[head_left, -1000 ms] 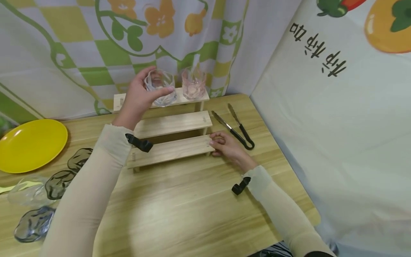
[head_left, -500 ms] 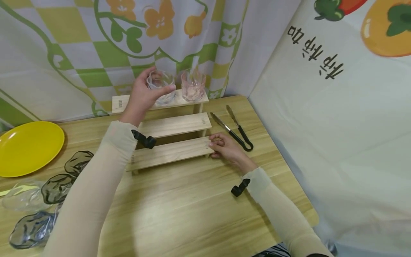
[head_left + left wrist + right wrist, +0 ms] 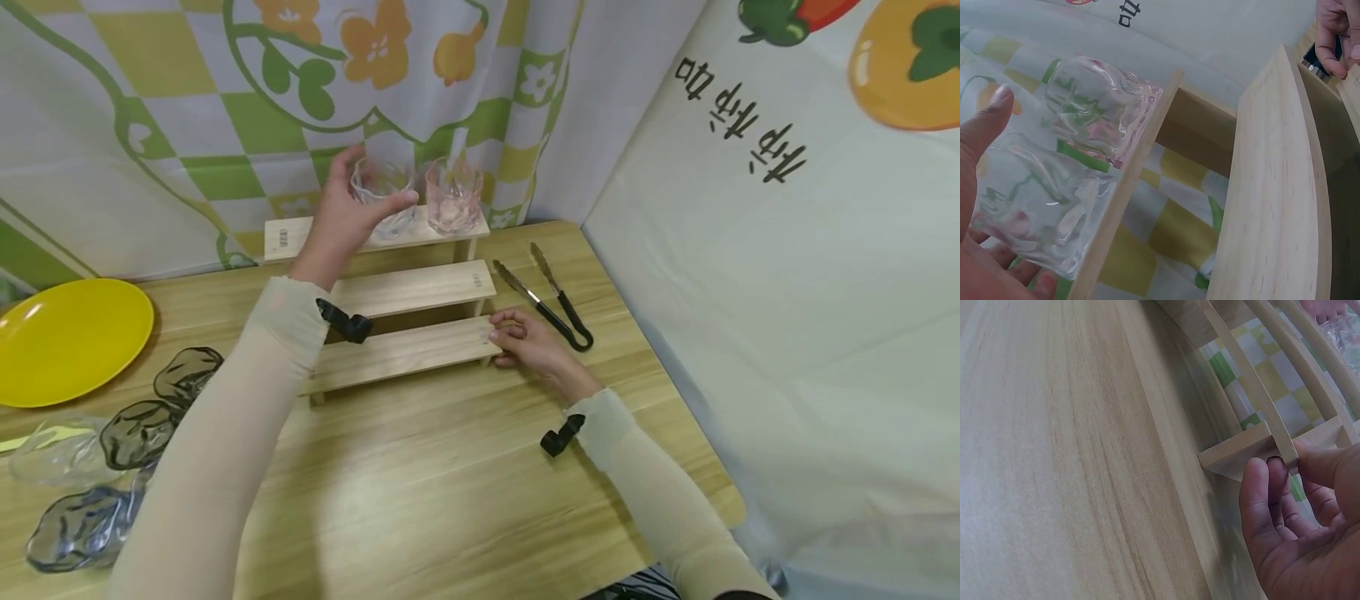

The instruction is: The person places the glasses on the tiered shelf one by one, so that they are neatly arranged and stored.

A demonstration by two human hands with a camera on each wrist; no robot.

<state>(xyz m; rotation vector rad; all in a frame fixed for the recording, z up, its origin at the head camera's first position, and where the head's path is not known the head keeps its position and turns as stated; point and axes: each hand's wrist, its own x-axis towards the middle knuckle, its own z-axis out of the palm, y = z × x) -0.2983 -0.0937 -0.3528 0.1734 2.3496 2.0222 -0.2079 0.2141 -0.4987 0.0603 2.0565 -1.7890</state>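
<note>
A clear glass (image 3: 390,200) stands at the edge of the top tier of a three-tier wooden display stand (image 3: 412,287). My left hand (image 3: 347,212) is spread around this glass, fingers behind it and thumb in front. In the left wrist view the thumb (image 3: 991,115) is apart from the glass wall, and fingertips are near the base. Just to its right is a pink-tinted glass (image 3: 453,200) on the same tier. My right hand (image 3: 536,346) pinches the right end of the lowest tier; in the right wrist view, thumb and fingers meet at the board's end (image 3: 1285,447).
Black-handled tongs (image 3: 558,312) lie spread to the right of the stand. At left are a yellow plate (image 3: 75,342), dark-tinted glasses (image 3: 138,433), a clear glass (image 3: 63,454) and a bluish glass (image 3: 78,529). A patterned curtain (image 3: 217,133) hangs close behind the top tier.
The left hand and the clear glass have shifted slightly right and back, closer to the pink glass. The right hand keeps its place on the lowest tier.
</note>
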